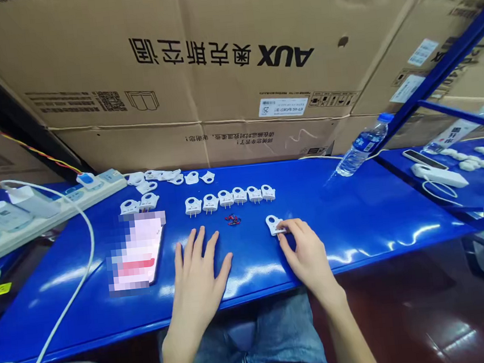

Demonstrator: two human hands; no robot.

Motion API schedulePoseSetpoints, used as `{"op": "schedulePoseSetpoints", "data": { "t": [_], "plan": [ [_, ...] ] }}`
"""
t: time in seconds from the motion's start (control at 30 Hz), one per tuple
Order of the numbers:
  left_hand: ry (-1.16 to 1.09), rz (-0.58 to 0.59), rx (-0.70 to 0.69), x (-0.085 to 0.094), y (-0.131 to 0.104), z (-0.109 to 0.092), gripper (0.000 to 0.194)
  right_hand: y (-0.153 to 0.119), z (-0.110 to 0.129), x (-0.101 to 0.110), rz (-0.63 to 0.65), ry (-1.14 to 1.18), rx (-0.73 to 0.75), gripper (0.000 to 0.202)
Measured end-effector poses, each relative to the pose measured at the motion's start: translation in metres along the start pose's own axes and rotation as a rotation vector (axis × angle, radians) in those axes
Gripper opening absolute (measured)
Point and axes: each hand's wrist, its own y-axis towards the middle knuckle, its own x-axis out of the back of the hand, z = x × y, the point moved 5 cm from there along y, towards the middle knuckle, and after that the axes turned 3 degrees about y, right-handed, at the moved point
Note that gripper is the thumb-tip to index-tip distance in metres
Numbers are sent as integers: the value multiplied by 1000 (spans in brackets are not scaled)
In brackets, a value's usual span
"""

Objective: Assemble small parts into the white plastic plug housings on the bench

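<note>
My left hand (199, 268) lies on the blue table with its fingers spread and nothing in it. Between thumb and fingers, my right hand (306, 252) pinches a white plug with a ring-shaped handle (273, 224), low over the tabletop. Beyond my hands stands a row of several similar white ring-handled plugs (225, 199), prongs toward me. A small heap of red and black bits (232, 220) sits just beyond my left fingertips. Farther left are two more plugs (148, 201), with several loose white ring-shaped parts (191, 178) behind.
A blurred phone (140, 251) lies left of my left hand. A power strip (52, 208) with chargers and a white cable (88, 265) occupies the left side. A water bottle (363, 146) leans by the blue frame at right. Large cardboard (209, 13) backs the blue table (356, 210).
</note>
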Motion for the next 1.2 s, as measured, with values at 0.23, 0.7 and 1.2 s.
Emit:
{"op": "schedulePoseSetpoints", "data": {
  "t": [0.23, 0.7, 1.2],
  "plan": [
    [-50, 3, -89, 3, -2, -6, 51, -13, 61, -21, 70, 231, 99, 15],
    [-77, 1, -91, 1, -3, -2, 56, 64, 59, -20, 344, -60, 244, 27],
    [-351, 14, -48, 3, 22, -4, 45, 100, 42, -43, 491, 424, 297, 4]
  ]
}}
